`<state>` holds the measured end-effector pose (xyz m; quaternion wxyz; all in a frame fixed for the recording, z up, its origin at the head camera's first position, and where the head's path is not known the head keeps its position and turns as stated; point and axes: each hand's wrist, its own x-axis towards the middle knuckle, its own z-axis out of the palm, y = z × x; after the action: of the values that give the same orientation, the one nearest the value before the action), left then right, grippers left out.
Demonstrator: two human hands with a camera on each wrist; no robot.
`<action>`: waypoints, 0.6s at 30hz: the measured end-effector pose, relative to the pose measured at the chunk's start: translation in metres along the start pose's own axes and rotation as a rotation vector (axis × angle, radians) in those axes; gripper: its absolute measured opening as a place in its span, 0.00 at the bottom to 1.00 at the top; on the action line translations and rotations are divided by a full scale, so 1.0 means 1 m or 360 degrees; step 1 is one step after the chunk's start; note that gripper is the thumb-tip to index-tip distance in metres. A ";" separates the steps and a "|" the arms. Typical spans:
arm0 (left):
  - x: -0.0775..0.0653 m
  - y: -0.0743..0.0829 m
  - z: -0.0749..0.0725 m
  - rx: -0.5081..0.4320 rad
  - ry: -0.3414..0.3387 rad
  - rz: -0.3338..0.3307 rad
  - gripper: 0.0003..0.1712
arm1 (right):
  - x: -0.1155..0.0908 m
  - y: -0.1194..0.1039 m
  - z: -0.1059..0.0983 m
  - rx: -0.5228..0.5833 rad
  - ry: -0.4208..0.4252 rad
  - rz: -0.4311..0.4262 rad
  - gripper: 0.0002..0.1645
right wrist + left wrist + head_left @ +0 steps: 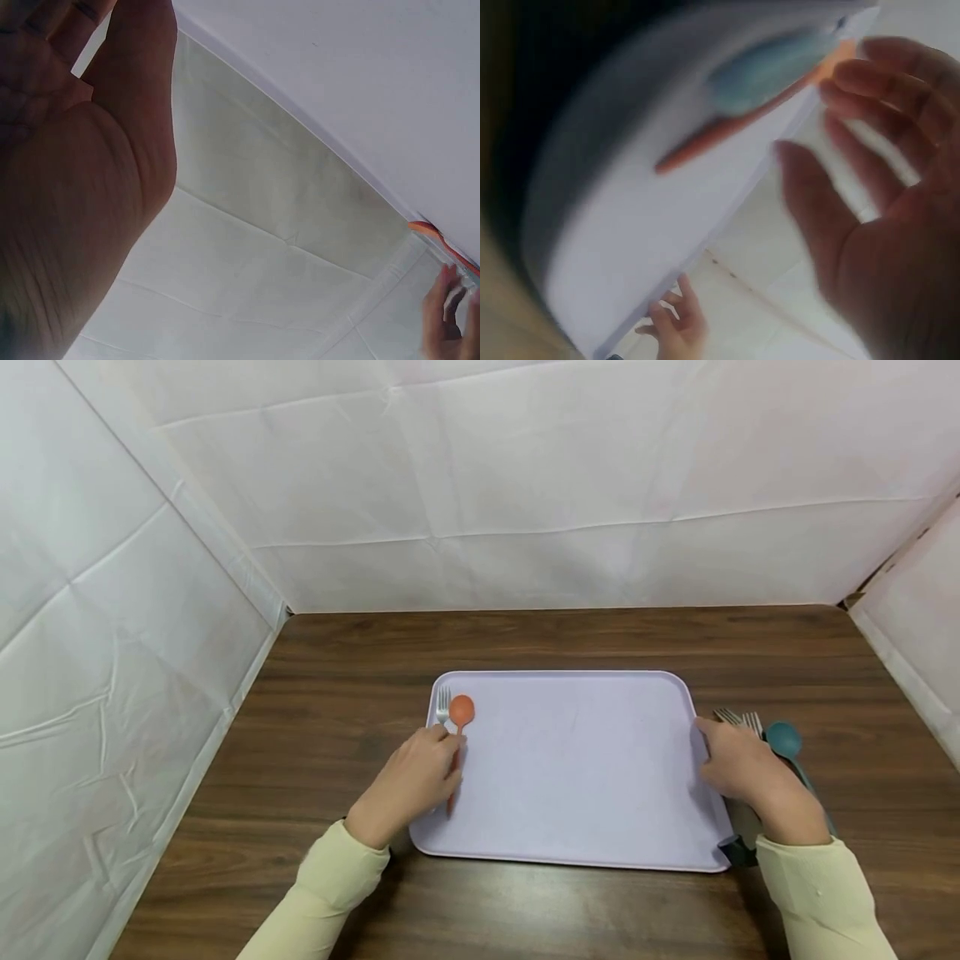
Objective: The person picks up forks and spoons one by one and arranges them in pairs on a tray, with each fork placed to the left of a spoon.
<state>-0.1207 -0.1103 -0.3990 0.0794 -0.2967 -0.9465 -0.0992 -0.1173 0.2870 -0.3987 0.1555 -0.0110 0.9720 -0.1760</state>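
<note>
A pale lilac tray point(570, 768) lies on the table. Along its left side are a silver-tined fork point(443, 700) and an orange spoon point(462, 710), side by side. My left hand point(411, 783) is over their handles, partly covering them; in the left wrist view its thumb and fingers are spread apart, beside the spoon and a blurred light-blue shape. At the tray's right edge is my right hand point(742, 764), its index fingertip at the rim. Just beyond that hand lie a pair of forks point(752, 722) and a teal spoon point(784, 740), their handles partly hidden.
The brown wooden table point(562, 639) extends around the tray. White sheeting point(555, 568) rises along its back edge, and more of it stands at the left side point(150, 677) and the right side point(918, 627).
</note>
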 end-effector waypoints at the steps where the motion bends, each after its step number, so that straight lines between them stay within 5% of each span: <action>1: -0.003 -0.002 -0.002 0.0012 -0.0035 0.0056 0.10 | 0.000 0.000 0.000 -0.0003 0.0003 -0.0001 0.39; 6: -0.012 -0.007 -0.005 0.0093 -0.0246 0.0170 0.28 | 0.000 0.000 -0.002 -0.0013 0.0010 -0.0013 0.39; 18: 0.000 -0.008 0.002 0.0109 -0.0166 0.0206 0.32 | 0.000 0.004 -0.003 -0.0026 0.0041 -0.0026 0.38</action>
<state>-0.1255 -0.1162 -0.4017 0.0464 -0.3590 -0.9310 -0.0459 -0.1182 0.2917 -0.3979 0.1414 -0.0180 0.9752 -0.1694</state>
